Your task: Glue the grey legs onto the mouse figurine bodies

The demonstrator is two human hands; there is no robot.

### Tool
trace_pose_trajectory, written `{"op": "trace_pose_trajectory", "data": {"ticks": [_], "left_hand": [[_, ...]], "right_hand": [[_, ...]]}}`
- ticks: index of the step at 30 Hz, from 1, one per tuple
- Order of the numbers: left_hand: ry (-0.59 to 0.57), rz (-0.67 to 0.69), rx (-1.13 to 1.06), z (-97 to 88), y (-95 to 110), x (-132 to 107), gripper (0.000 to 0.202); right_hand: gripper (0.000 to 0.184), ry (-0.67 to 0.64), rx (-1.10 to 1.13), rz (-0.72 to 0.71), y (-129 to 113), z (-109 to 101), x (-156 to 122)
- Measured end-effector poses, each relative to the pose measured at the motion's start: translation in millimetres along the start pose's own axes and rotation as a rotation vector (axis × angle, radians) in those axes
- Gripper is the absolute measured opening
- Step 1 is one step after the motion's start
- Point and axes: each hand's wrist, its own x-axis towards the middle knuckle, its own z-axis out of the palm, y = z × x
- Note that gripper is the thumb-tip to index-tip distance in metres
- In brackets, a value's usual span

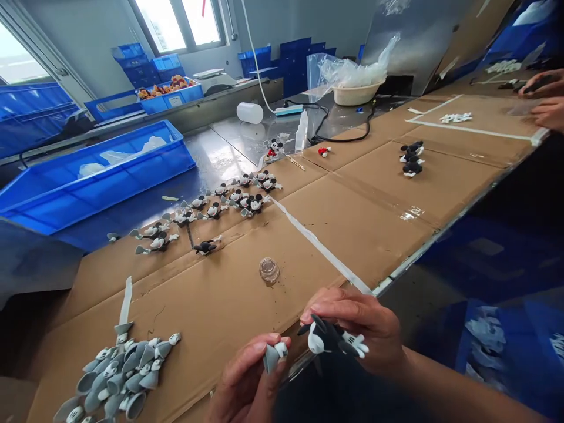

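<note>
Black-and-white mouse figurine [326, 338] is pinched in the fingers of the right hand [361, 329], just past the near edge of the counter, its white gloved hand pointing right. The left hand [249, 379], close beside it on the left, pinches a grey-and-white shoe piece [273, 355] between thumb and fingers, and the two hands are not touching. Nearest on the cardboard sheeting [352, 235] stands a small glass jar [269, 270], with a heap of similar grey-and-white shoe pieces [118, 376] at near left. Farther along, rows of assembled mouse figurines [220, 200] lie in a loose cluster, a few black figurines [412, 158] sit in a stack to the right, and a small red-and-white figurine [324, 151] lies beyond. At far right, a co-worker's hands [541, 97] work beside a taped-off patch holding small white parts [456, 117]. On the bare steel of the counter [247, 135] at the far end stand a white plastic bottle [249, 113] and a squeeze bottle [302, 130], while a long blue tray [94, 176] sits to the left
</note>
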Motion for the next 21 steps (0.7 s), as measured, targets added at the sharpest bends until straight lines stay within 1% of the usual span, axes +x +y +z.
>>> {"op": "trace_pose_trajectory", "data": {"ticks": [3, 8, 12, 14, 18, 21], "left_hand": [[0.003, 0.007, 0.012, 1.2, 2, 1, 0.019], [0.045, -0.045, -0.038, 7.0, 7, -2, 0.017], [0.062, -0.040, -0.007, 5.5, 3, -3, 0.018], [0.045, 0.016, 0.011, 1.3, -2, -1, 0.020], [-0.034, 0.237, 0.051, -7.1, -14, 6, 0.024], [-0.069, 0.308, 0.080, -9.5, -18, 8, 0.024]], "right_hand": [[0.035, -0.047, 0.016, -0.045, 1, 0, -1], [0.035, -0.072, 0.002, -0.047, 0, -1, -1], [0.038, -0.098, 0.016, -0.069, 0, 0, -1], [0.036, -0.106, 0.025, -0.084, 0, 1, -2], [0.031, -0.111, 0.044, -0.144, 4, 3, -3], [0.028, -0.108, 0.055, -0.150, 5, 4, -3]]}}
